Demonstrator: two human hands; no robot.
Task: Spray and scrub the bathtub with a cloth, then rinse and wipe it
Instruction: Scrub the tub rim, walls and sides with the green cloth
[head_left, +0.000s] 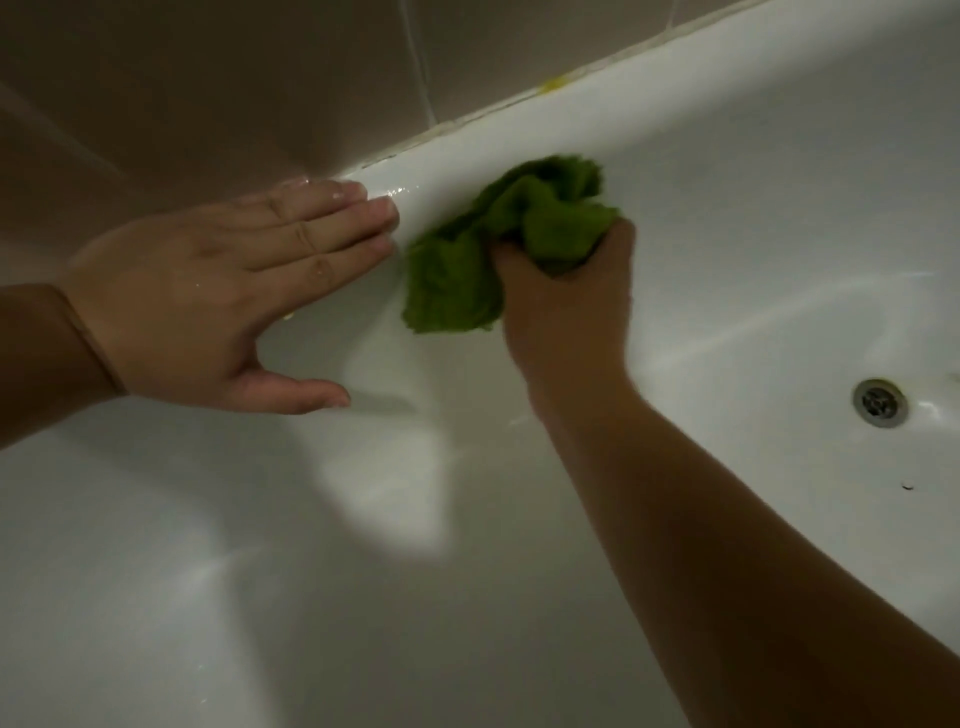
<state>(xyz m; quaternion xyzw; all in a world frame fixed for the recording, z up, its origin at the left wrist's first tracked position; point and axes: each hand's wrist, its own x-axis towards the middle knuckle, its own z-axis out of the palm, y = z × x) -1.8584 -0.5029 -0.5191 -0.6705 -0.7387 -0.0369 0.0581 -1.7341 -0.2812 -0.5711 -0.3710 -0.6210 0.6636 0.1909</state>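
The white bathtub (727, 218) fills most of the head view, its far rim running diagonally along the wall. My right hand (566, 301) grips a bunched green cloth (498, 239) and holds it against the tub's inner wall just below the far rim. My left hand (223, 291) lies flat with straight fingers, wet, its fingertips touching the rim at the corner just left of the cloth.
Beige wall tiles (208, 78) rise behind the rim, with a grout seam and a small yellow spot (553, 83) along the joint. The metal drain (879, 401) sits at the right in the tub floor. A small dark speck (907, 487) lies near it.
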